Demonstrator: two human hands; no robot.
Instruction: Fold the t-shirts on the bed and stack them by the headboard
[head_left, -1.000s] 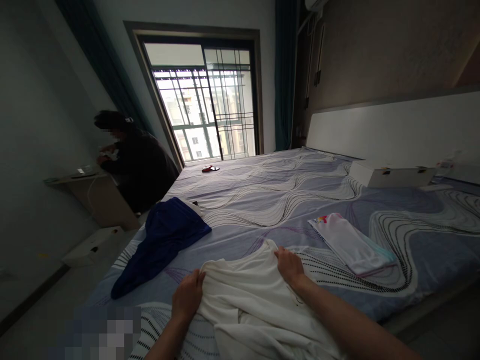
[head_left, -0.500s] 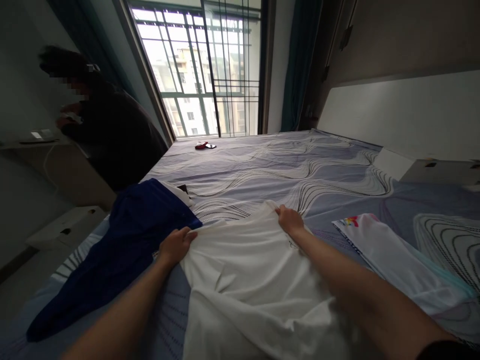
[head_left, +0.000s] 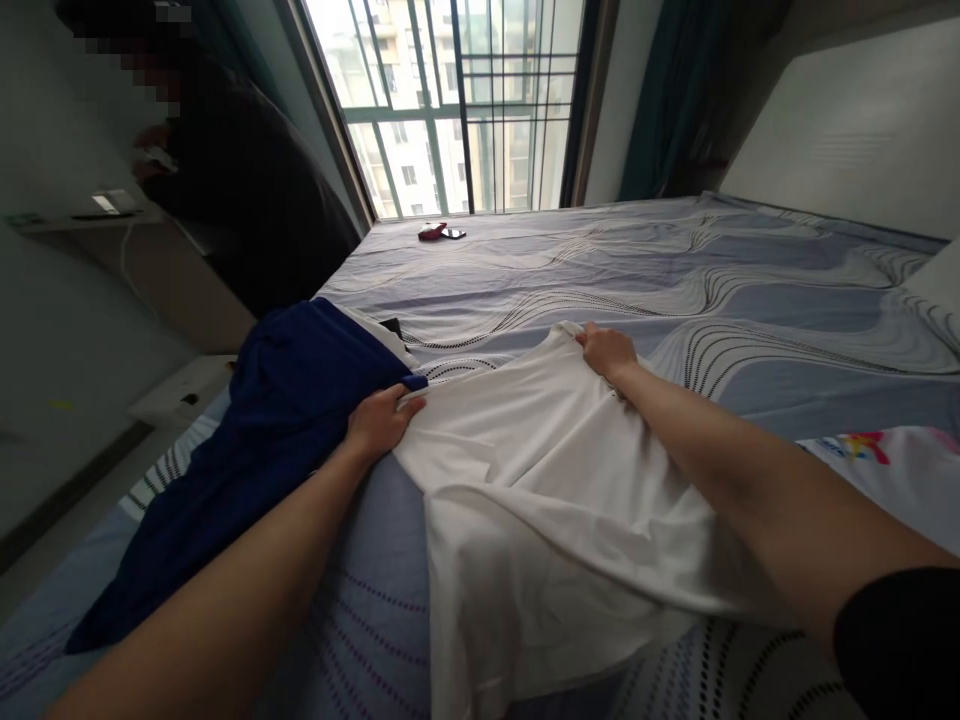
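A white shirt (head_left: 555,480) lies spread and creased across the bed in front of me. My left hand (head_left: 379,425) pinches its far left corner, closed on the cloth. At the far right corner, my right hand (head_left: 607,352) grips the same edge, so the fabric is stretched between the two. Deep folds run over the shirt's near half. Beside my left hand lies a rumpled dark blue garment (head_left: 292,400), with some white cloth showing behind it. A white garment with a colourful print (head_left: 892,465) is partly visible beyond my right forearm.
The bed carries a patterned purple-grey sheet (head_left: 600,280). A red item (head_left: 432,232) and a phone (head_left: 454,234) lie near its window end. A person in dark clothes (head_left: 262,180) stands at the left by a small shelf (head_left: 90,222). A white headboard (head_left: 847,130) rises at right.
My view has tilted down and shifted left. Both hands keep hold of the shirt's far edge. More of the shirt's near hem now shows, with bed sheet visible below it.
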